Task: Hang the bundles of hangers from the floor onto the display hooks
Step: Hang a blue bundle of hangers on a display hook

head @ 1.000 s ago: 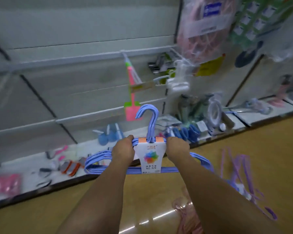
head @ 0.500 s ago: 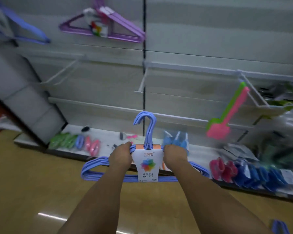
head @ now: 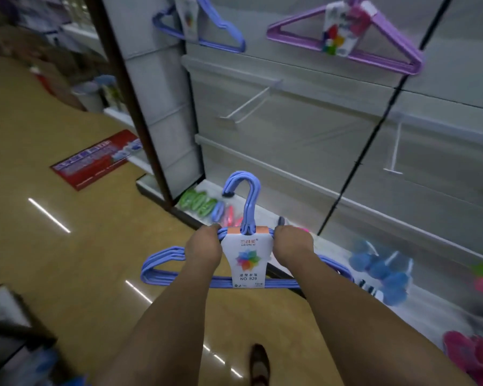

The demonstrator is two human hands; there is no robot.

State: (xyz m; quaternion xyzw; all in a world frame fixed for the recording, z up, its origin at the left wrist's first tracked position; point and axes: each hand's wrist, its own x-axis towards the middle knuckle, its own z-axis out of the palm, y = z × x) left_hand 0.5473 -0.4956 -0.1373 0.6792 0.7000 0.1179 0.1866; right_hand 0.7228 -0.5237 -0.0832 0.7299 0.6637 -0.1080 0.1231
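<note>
I hold a bundle of blue hangers (head: 162,264) upright in front of me, its hooks pointing up and a white label card wrapped round the middle. My left hand (head: 202,250) grips the bundle's left shoulder beside the card. My right hand (head: 292,246) grips the right shoulder. On the wall panel above hang a blue bundle (head: 207,29) at upper left and a purple bundle (head: 374,43) at upper right. Two bare white display hooks stick out of the panel: one (head: 248,103) in the middle, another (head: 395,146) further right.
A dark upright post (head: 129,87) marks the shelf unit's left end. The low base shelf (head: 265,210) carries green, pink and blue small goods. A red floor mat (head: 95,160) lies to the left on the tan floor. My shoe (head: 258,363) shows below.
The view has swung left along the shelving and closer to it; the hung blue and purple bundles now sit larger and higher. Both hands keep the same grip on the blue bundle.
</note>
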